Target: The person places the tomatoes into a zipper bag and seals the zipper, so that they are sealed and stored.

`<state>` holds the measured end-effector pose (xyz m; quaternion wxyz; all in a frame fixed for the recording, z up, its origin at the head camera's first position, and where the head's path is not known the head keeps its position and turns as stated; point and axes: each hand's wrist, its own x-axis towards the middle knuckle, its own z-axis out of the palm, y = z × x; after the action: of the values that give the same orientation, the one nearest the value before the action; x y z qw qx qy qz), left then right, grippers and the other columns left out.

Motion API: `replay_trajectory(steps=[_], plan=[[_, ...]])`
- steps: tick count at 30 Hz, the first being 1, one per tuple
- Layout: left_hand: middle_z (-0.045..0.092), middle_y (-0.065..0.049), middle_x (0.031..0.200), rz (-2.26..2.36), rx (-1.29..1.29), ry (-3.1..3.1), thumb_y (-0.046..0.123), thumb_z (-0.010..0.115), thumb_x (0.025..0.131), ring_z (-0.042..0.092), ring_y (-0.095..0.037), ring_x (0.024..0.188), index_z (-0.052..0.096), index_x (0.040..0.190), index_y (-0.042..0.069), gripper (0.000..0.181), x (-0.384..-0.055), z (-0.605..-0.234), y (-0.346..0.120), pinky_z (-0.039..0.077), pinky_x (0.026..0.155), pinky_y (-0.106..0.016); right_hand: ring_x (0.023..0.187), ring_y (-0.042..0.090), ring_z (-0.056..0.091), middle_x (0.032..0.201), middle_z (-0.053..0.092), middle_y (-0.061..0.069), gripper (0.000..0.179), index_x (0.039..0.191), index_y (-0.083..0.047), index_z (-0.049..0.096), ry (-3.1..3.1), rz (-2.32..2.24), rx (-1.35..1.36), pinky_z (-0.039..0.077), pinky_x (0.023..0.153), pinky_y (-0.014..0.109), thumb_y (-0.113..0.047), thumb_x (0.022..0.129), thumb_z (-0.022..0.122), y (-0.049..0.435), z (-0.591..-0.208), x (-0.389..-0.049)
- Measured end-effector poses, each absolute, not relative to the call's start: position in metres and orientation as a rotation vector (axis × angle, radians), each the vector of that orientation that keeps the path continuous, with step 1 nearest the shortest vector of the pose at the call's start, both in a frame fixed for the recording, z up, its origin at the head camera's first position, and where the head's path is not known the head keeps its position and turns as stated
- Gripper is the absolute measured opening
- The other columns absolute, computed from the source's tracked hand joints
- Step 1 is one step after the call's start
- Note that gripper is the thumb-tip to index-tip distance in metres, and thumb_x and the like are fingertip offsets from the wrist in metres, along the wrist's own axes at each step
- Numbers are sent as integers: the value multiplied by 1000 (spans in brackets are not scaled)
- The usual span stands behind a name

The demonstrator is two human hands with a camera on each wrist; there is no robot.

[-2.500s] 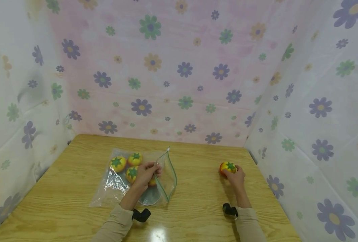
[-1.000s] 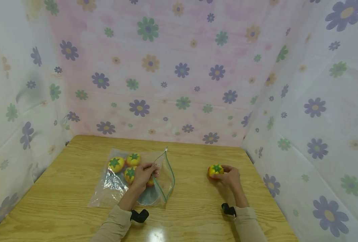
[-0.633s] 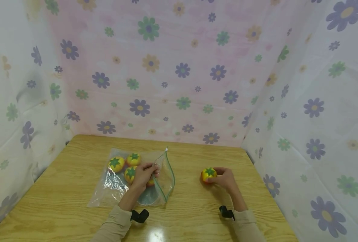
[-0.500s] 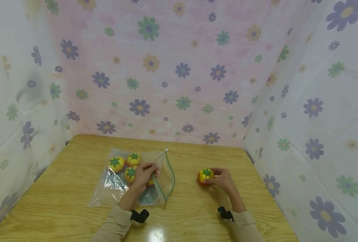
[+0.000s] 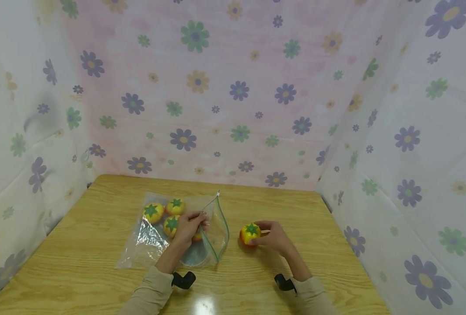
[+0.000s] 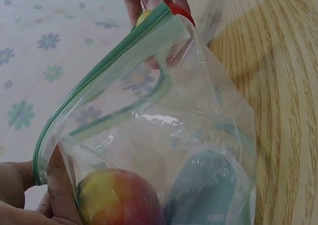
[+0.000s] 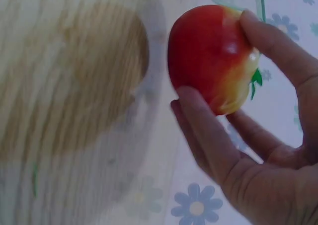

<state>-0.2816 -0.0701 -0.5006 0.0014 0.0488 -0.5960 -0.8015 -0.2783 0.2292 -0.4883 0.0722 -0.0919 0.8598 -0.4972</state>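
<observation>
My left hand (image 5: pixel 186 231) pinches the rim of a clear zip bag (image 5: pixel 132 253) lying on the table. The bag's green-edged mouth gapes to the right. Inside it are several yellow-and-red toy fruits (image 5: pixel 152 213) with green star-shaped tops, one partly hidden behind the hand. My right hand (image 5: pixel 277 239) grips another such toy fruit (image 5: pixel 250 236) between thumb and fingers, a short way right of the bag's mouth. In the right wrist view this fruit (image 7: pixel 208 56) shows its glossy red underside. The left wrist view shows a fruit (image 6: pixel 119 197) close behind the plastic.
The wooden table (image 5: pixel 311 280) reaches back to a flower-print cloth (image 5: pixel 233 109), which also rises at both sides. A grey-blue printed patch (image 6: pixel 203 187) shows low on the bag. Each wrist carries a black camera mount (image 5: pixel 183 280).
My right hand has carried the toy fruit leftward and slightly nearer to me, from the table's right side to near the bag's mouth. The left hand keeps its hold on the rim.
</observation>
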Motion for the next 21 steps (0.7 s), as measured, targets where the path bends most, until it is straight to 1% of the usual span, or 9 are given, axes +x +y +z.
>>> replay_trajectory(steps=[4,8,12,16,21], plan=[[72,-3,77,-2516,158,-1868,5,65,99,67,-6,62,62,120,-17,31,-280,-499,-69,58,60,-19,111,36,66,137,60,22,64,138,1,59,2479,-1513,-470,60,89,35,-13,81,87,219,-493,-280],[71,-3,76,-2523,143,-1836,2,64,99,66,-6,62,60,119,-20,30,-281,-498,-68,58,60,-19,118,39,63,141,57,20,66,141,-3,57,2432,-1532,-583,59,91,33,-14,83,86,209,-495,-280],[71,-4,76,-2533,144,-1823,-1,63,99,66,-7,62,60,118,-21,28,-282,-499,-68,59,60,-20,122,40,59,143,55,19,66,143,-4,56,2407,-1589,-689,59,92,31,-10,84,85,199,-495,-281],[71,-5,78,-2520,140,-1847,0,62,100,67,-7,62,60,119,-20,28,-282,-500,-68,59,61,-20,124,40,58,146,52,19,68,145,-4,54,2347,-1647,-758,59,93,33,-7,84,84,187,-495,-281],[72,-7,82,-2516,116,-1869,1,60,101,67,-7,64,59,121,-19,29,-282,-501,-68,59,62,-20,125,40,55,145,52,18,66,143,-4,56,2380,-1609,-802,60,92,38,-7,83,85,172,-495,-280]])
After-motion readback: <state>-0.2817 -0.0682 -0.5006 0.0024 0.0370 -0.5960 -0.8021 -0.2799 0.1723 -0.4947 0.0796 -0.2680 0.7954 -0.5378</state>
